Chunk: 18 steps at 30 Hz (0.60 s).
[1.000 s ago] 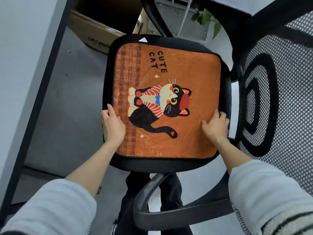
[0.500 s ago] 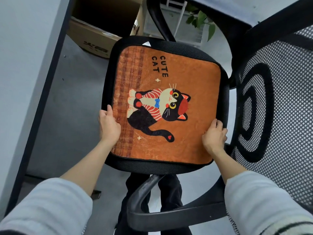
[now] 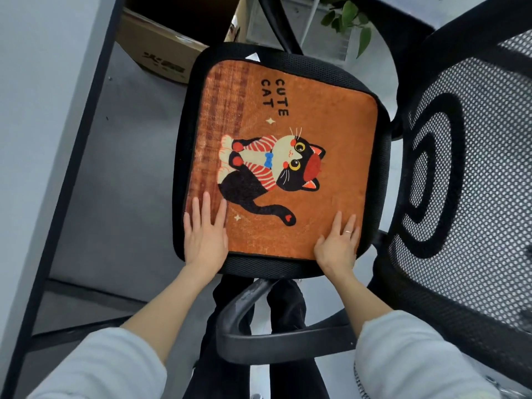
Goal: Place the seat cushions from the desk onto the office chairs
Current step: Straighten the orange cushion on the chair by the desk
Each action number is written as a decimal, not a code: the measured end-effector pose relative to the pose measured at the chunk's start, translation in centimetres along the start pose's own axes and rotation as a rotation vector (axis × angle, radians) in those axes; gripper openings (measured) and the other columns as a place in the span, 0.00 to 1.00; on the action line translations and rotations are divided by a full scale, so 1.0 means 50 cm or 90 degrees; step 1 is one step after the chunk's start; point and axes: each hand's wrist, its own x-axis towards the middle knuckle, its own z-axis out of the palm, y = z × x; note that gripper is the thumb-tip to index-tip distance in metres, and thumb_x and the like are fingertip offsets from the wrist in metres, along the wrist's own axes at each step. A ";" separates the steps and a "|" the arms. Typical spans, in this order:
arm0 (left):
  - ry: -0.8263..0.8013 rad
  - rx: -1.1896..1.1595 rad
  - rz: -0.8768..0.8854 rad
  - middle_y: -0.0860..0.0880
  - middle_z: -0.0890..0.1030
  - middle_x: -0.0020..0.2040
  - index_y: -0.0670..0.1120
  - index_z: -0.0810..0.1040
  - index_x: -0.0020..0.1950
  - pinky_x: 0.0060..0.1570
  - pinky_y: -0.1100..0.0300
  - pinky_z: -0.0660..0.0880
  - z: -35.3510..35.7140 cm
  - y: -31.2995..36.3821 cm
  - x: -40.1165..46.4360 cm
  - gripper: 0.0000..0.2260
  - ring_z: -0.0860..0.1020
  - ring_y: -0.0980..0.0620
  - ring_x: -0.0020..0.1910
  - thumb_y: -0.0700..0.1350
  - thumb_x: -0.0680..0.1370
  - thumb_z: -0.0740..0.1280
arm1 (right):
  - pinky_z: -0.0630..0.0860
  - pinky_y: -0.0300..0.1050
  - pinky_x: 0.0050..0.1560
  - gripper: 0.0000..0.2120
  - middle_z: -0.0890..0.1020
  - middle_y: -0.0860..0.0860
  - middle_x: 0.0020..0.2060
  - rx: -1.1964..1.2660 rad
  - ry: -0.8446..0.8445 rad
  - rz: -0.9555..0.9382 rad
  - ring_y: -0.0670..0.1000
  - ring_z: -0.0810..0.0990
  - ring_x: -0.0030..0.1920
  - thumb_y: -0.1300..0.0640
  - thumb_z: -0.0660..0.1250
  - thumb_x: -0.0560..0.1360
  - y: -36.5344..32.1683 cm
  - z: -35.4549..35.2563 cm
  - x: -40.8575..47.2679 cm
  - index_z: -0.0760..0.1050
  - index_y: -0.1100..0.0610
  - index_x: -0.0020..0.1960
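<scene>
While flat on the black mesh seat point(image 3: 288, 266) of the black office chair point(image 3: 460, 197), lies square, just inside the seat's edges: orange plush seat cushion with a black cartoon cat point(image 3: 288, 156). Pressing its near corners, palms down: left hand point(image 3: 205, 234), fingers point(image 3: 205, 204) straight and together; right hand point(image 3: 338, 243), fingers straight, ring showing. Holding nothing in either. Beside the seat, at left: grey tabletop point(image 3: 37, 110).

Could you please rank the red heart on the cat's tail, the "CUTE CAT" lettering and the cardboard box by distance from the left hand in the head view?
From the left hand:
1. Red heart, just to its right, on the cat's tail tip.
2. "CUTE CAT" lettering, farther up the seat cushion.
3. Cardboard box, on the floor beyond the office chair, upper left.
</scene>
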 end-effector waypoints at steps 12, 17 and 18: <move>-0.256 -0.212 -0.145 0.43 0.69 0.69 0.47 0.67 0.71 0.61 0.51 0.70 -0.065 -0.005 -0.185 0.18 0.70 0.42 0.65 0.45 0.82 0.52 | 0.68 0.44 0.45 0.18 0.77 0.59 0.50 -0.005 -0.269 -0.141 0.57 0.72 0.46 0.54 0.56 0.80 -0.025 -0.058 -0.132 0.72 0.66 0.61; -0.103 -0.343 -0.244 0.45 0.74 0.67 0.48 0.71 0.67 0.64 0.54 0.68 -0.103 0.014 -0.368 0.17 0.72 0.44 0.65 0.44 0.81 0.53 | 0.72 0.47 0.55 0.17 0.78 0.59 0.59 -0.087 -0.237 -0.380 0.61 0.76 0.60 0.54 0.55 0.81 -0.068 -0.136 -0.267 0.72 0.63 0.63; -0.073 -0.370 -0.255 0.46 0.74 0.66 0.48 0.72 0.67 0.64 0.55 0.67 -0.112 0.019 -0.405 0.16 0.72 0.45 0.65 0.43 0.81 0.53 | 0.72 0.47 0.56 0.17 0.78 0.59 0.60 -0.095 -0.223 -0.424 0.61 0.75 0.61 0.54 0.55 0.81 -0.076 -0.144 -0.300 0.72 0.63 0.63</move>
